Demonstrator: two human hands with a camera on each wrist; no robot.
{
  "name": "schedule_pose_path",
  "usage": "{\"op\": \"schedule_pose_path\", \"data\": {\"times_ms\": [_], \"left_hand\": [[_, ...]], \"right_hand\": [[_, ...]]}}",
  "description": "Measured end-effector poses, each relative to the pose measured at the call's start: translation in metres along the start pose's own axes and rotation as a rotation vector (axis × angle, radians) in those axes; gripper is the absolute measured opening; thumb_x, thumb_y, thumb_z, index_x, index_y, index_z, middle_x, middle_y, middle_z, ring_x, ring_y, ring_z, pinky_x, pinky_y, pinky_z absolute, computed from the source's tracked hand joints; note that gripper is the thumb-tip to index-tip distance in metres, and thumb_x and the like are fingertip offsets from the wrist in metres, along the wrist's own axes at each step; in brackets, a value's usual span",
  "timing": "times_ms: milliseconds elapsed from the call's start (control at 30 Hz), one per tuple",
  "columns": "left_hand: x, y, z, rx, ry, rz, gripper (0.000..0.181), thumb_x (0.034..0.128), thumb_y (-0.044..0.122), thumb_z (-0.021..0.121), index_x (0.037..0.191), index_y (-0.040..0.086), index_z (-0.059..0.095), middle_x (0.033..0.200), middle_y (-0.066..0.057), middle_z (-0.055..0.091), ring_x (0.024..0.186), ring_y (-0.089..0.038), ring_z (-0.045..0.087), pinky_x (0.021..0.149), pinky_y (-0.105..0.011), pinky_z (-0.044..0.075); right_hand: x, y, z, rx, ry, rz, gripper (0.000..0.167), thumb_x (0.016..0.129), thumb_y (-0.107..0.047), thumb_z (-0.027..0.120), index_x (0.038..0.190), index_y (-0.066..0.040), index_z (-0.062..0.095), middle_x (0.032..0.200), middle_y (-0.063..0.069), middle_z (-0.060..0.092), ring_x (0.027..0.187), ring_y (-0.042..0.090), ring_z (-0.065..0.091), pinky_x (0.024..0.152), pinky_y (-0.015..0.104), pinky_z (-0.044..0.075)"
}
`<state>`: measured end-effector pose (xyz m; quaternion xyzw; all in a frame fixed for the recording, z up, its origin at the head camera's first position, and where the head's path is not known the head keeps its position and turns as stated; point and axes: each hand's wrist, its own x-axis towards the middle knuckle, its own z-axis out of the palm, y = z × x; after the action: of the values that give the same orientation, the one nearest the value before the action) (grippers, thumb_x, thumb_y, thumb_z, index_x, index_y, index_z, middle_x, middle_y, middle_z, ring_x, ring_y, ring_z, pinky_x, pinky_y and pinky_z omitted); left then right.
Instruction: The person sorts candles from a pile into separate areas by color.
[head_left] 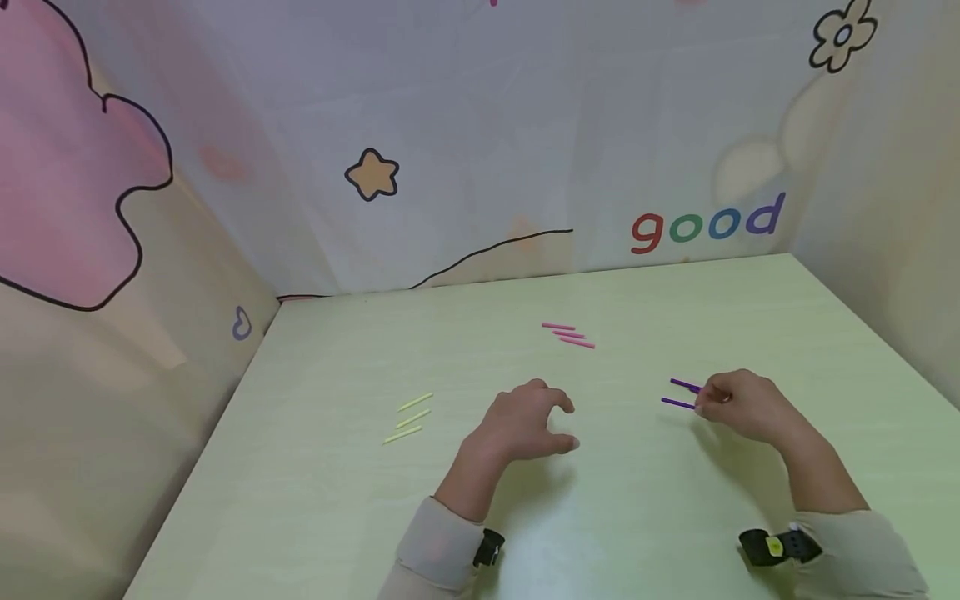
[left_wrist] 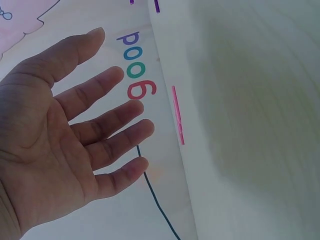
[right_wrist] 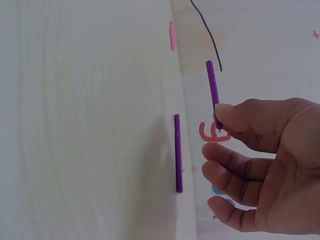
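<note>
My right hand (head_left: 742, 404) pinches one thin purple stick (right_wrist: 214, 92) between thumb and index finger, near its lower end in the right wrist view. The other fingers are loosely bent. On the table beside that hand lies another purple stick (right_wrist: 178, 155), partly covered by the hand in the head view; whether a further one lies behind it I cannot tell. My left hand (head_left: 525, 421) is held over the middle of the table, thumb and fingers apart, holding nothing. Three pink sticks (head_left: 568, 335) lie beyond it, and three pale yellow sticks (head_left: 412, 419) lie to its left.
The pale green table (head_left: 315, 517) meets a printed cloth wall (head_left: 465, 125) at the back, with further cloth on both sides. Dark bands (head_left: 780, 546) are worn on both wrists, by the sleeve cuffs.
</note>
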<state>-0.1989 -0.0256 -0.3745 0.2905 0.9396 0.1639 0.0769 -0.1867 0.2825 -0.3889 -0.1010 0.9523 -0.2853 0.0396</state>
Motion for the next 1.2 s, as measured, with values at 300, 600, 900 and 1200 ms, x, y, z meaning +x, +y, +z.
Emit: {"op": "schedule_pose_path", "data": {"times_ms": [300,600,900,1200], "left_hand": [[0.015,0.013,0.003,0.042,-0.01,0.006,0.038,0.0789,0.04,0.071,0.113,0.023,0.066,0.105,0.004,0.056,0.089,-0.011,0.054,0.068,-0.03,0.039],[0.029,0.026,0.006,0.066,-0.028,0.016,0.039,0.0786,0.043,0.07,0.113,0.025,0.065,0.103,0.007,0.054,0.089,-0.008,0.052,0.069,-0.028,0.039],[0.033,0.027,0.012,0.064,-0.036,0.034,0.038,0.0786,0.043,0.07,0.112,0.026,0.065,0.104,0.007,0.054,0.089,-0.008,0.052,0.069,-0.028,0.038],[0.031,0.027,0.015,0.041,-0.038,0.028,0.038,0.0784,0.043,0.07,0.112,0.025,0.065,0.104,0.007,0.055,0.09,-0.008,0.052,0.07,-0.028,0.039]], "right_hand": [[0.006,0.024,-0.007,-0.016,0.008,0.05,0.007,0.085,-0.009,0.06,0.085,-0.002,0.064,0.08,0.004,0.06,0.072,0.021,0.049,0.06,0.034,0.04],[0.004,0.046,-0.015,0.035,0.01,0.129,0.01,0.085,-0.006,0.06,0.088,0.003,0.065,0.081,0.007,0.06,0.071,0.02,0.047,0.059,0.034,0.039],[0.005,0.051,-0.013,0.076,-0.05,0.237,0.015,0.085,-0.012,0.061,0.088,0.003,0.065,0.085,0.01,0.06,0.081,0.028,0.047,0.066,0.036,0.036],[0.002,0.049,-0.012,0.082,-0.061,0.252,0.017,0.085,-0.014,0.062,0.088,0.002,0.065,0.084,0.01,0.059,0.079,0.027,0.048,0.064,0.035,0.037]]}}
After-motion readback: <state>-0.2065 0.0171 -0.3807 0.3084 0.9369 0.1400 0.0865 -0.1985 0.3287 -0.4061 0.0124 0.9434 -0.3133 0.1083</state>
